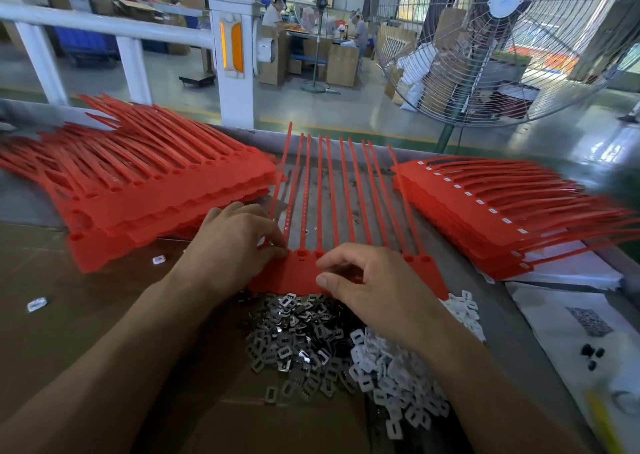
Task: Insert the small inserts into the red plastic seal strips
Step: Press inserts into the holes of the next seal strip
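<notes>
One red seal strip sheet (301, 273) lies flat in the middle of the table, its tails pointing away from me. My left hand (235, 242) rests on the sheet's left end, fingertips pressing at the leftmost socket. My right hand (367, 280) hovers over the sheet's middle with curled fingers; thumb and forefinger are close together, and whether they pinch an insert is hidden. A heap of small metal inserts (298, 335) lies just in front of the sheet, with a heap of white plastic inserts (391, 377) to its right.
A stack of red strip sheets with bare sockets (145, 190) lies at the left. Another stack with white inserts fitted (485, 211) lies at the right. Stray white inserts (36, 304) sit on the brown cardboard (69, 315). A large fan (502, 37) stands beyond the table.
</notes>
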`<action>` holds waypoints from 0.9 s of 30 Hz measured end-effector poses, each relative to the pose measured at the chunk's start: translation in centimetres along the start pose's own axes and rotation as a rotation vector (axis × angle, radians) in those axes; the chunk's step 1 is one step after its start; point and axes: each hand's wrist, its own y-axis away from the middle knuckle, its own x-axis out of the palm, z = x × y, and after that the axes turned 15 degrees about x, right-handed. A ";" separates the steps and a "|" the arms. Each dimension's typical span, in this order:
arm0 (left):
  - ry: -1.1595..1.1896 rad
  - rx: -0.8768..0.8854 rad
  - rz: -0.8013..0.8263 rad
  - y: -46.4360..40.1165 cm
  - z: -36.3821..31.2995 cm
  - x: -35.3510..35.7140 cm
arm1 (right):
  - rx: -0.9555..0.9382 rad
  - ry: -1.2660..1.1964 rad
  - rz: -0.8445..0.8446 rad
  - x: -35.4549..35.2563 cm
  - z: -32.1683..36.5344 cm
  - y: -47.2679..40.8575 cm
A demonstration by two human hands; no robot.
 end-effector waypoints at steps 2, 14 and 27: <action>-0.006 -0.003 0.005 0.0 0.0 0.0 | -0.020 0.030 0.029 -0.1 0.1 0.1; 0.044 -0.033 -0.058 -0.1 -0.2 0.2 | -0.137 0.236 0.112 0.3 0.8 0.3; 0.396 0.058 -0.224 -0.4 -1.8 0.7 | 0.056 -0.155 -0.100 0.4 0.0 -0.1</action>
